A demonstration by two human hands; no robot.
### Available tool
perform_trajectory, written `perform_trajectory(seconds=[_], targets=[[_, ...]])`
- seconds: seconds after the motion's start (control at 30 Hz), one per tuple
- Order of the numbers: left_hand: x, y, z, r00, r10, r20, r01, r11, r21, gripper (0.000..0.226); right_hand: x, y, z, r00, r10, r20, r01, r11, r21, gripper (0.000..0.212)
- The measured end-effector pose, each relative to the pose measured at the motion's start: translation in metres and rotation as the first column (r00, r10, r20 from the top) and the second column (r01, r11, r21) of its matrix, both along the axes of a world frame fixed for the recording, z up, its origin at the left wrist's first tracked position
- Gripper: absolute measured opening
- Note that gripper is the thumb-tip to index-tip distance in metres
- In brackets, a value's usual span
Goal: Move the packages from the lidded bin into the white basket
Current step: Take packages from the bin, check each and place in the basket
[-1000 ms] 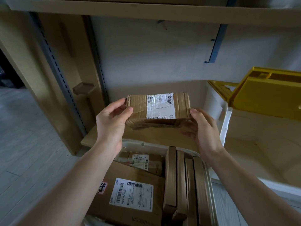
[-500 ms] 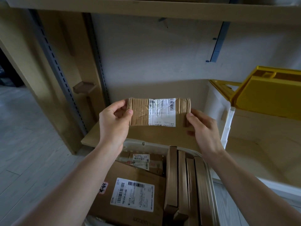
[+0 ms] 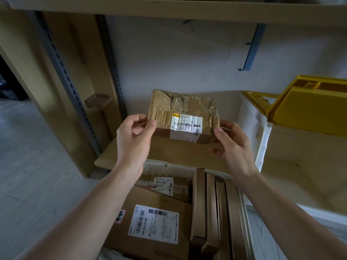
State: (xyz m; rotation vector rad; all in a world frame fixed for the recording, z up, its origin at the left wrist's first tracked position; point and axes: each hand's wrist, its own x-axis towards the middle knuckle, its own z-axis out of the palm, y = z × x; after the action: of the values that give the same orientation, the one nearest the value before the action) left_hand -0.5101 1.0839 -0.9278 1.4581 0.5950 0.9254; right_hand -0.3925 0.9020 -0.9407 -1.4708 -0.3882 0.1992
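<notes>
Cardboard parcel (image 3: 183, 114) mid-frame over the white basket (image 3: 189, 168) looks light but crumpled and tape-slick, so I'd keep left hand (image 3: 134, 136) and right hand (image 3: 231, 144) pinching its short ends.

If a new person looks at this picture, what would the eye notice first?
First, the crumpled taped cardboard package in the centre, held in the air by the left hand and the right hand at its two ends. Below it, the white basket is packed with boxes. At the right edge stands the lidded bin, its yellow lid raised.
</notes>
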Motion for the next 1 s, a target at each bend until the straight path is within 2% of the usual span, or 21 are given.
perform_trajectory(seconds=[0.27,0.33,0.4,0.47,0.57,0.67,0.83,1.0], targets=[[0.003,0.0,-0.001,1.0,0.012,-0.007,-0.012,1.0,0.013,0.009,0.001,-0.002,0.0,1.0,-0.009,-0.017,0.008,1.0,-0.024,0.016],[0.003,0.0,0.0,0.999,0.033,-0.025,-0.033,0.999,0.03,0.005,0.0,-0.002,0.0,1.0,0.004,-0.001,-0.004,0.997,-0.082,0.024],[0.003,0.001,0.0,0.997,0.026,-0.073,-0.023,0.999,0.043,0.013,-0.001,-0.001,-0.003,1.0,0.016,0.026,-0.011,0.983,-0.181,0.029],[0.001,0.006,-0.004,0.982,-0.008,-0.187,0.027,0.995,0.099,0.017,-0.001,-0.001,-0.005,0.999,0.036,0.024,-0.028,0.957,-0.288,0.022],[-0.003,0.021,-0.013,0.905,-0.03,-0.424,0.156,0.952,0.265,0.017,0.001,-0.002,-0.011,0.989,0.148,0.009,-0.118,0.819,-0.561,0.015],[-0.004,0.033,-0.023,0.811,0.033,-0.584,0.245,0.888,0.39,0.019,-0.001,0.003,-0.022,0.973,0.232,0.012,-0.159,0.703,-0.693,0.016],[-0.001,0.051,-0.044,0.708,0.036,-0.705,0.299,0.889,0.346,0.023,-0.009,0.018,-0.036,0.96,0.281,0.022,-0.156,0.596,-0.788,0.023],[0.001,0.07,-0.067,0.563,0.004,-0.827,0.398,0.875,0.275,0.019,-0.009,0.035,-0.049,0.95,0.311,0.027,-0.143,0.51,-0.848,0.021]])
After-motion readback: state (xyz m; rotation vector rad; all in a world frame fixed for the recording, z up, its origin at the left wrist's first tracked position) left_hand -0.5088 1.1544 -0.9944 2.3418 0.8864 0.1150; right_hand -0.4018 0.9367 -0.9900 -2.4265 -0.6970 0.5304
